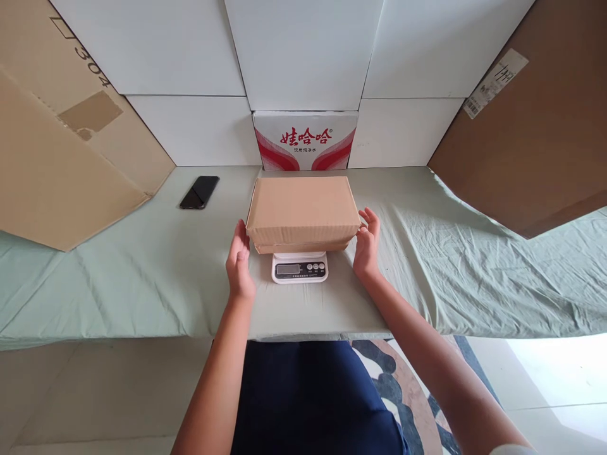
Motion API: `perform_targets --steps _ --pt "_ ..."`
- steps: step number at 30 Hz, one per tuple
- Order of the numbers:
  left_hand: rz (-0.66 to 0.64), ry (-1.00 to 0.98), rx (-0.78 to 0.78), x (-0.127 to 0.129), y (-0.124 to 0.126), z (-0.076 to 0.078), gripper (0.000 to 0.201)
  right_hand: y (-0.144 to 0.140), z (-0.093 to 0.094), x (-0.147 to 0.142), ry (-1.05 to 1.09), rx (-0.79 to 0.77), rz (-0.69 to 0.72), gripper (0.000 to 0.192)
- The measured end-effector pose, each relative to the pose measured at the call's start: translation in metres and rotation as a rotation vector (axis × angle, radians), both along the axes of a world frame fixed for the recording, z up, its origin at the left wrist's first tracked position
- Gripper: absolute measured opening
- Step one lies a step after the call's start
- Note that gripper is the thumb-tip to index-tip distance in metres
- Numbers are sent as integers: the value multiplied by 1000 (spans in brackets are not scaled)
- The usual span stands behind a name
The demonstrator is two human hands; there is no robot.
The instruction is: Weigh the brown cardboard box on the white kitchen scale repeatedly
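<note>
A closed brown cardboard box (pixel 303 208) sits over a small white digital scale (pixel 300 272), covering its weighing surface. The scale's dark display and buttons show at the front; no digits can be read. At the box's left side is my left hand (pixel 240 262), fingers stretched out, the tips at or very near its edge. My right hand (pixel 367 245) is by the front right corner, fingers apart and slightly bent, the thumb close to the cardboard. Whether either hand presses on the box is hard to make out. The box's underside is hidden.
A black phone (pixel 200 192) lies on the green cloth (pixel 142 278) to the left. Behind stands a white and red carton (pixel 306 142) against white panels (pixel 303 54). Large cardboard sheets flank the table, one on the left (pixel 61 158) and one on the right (pixel 531 139).
</note>
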State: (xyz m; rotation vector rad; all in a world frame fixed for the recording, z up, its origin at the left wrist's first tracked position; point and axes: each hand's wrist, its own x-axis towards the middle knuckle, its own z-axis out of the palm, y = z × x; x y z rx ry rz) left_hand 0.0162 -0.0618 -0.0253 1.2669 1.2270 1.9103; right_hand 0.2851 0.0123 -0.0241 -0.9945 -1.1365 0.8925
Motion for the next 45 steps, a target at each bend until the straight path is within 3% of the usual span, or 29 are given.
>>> perform_targets --steps 20,40,45 --pt "19 3 7 -2 4 -3 80 6 3 -1 96 -37 -7 56" --pt "-48 60 110 -2 -1 0 73 14 -2 1 101 -77 6 51" --pt "-63 39 112 1 -2 -1 72 13 -1 2 105 -56 3 57"
